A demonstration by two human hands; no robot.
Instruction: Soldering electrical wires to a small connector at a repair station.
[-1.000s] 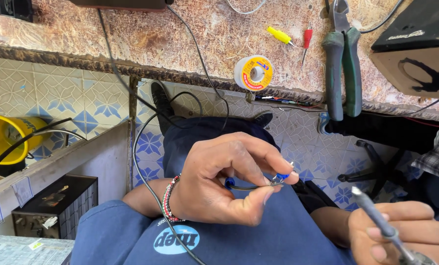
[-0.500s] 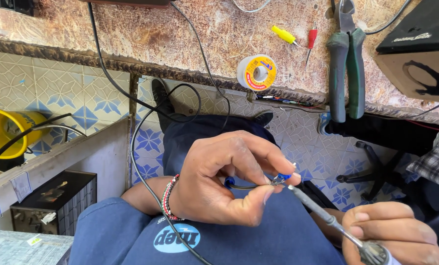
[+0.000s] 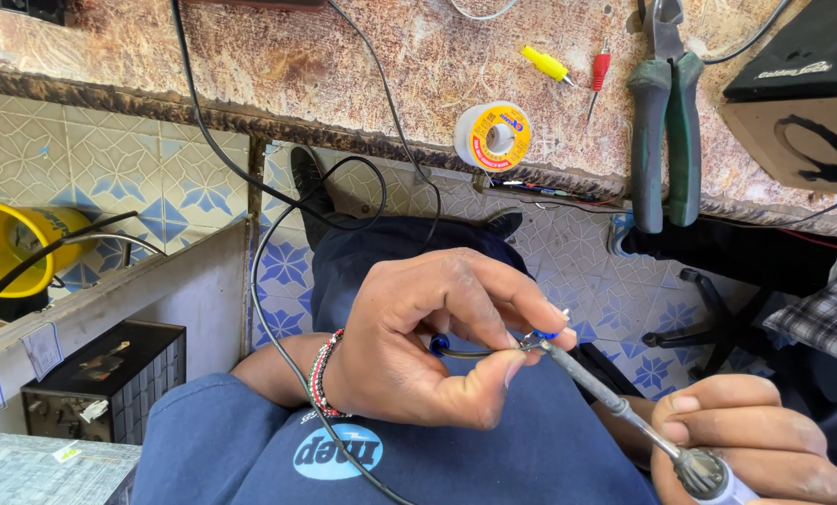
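At the centre of the frame I see my left hand [image 3: 428, 351] with thumb and fingers pinched together on a thin dark wire with a small blue connector [image 3: 493, 347], held above my lap. From the lower right my right hand [image 3: 750, 449] is closed around the handle of a grey metal-tipped soldering iron [image 3: 615, 402], whose tip touches the connector just beside my left fingertips. A red, white and black beaded bracelet [image 3: 323, 374] sits on my left wrist, and a round blue-and-white logo patch [image 3: 336, 451] shows on my navy clothing at the bottom centre.

Along the top runs a mottled brown stone worktop [image 3: 343, 65]. On it, right of centre, stands a solder spool with a round yellow-and-white label [image 3: 493, 136]. Further right lie a yellow plug [image 3: 545, 64] and a red plug [image 3: 601, 67], near each other, then green-handled pliers [image 3: 666, 122] hanging over the edge. A black-topped wooden box with a small pale label [image 3: 793, 93] fills the upper right corner. At the far left sits a yellow plastic bucket [image 3: 7, 248], and at the lower left a black boxy device carrying a small white sticker [image 3: 100, 379].
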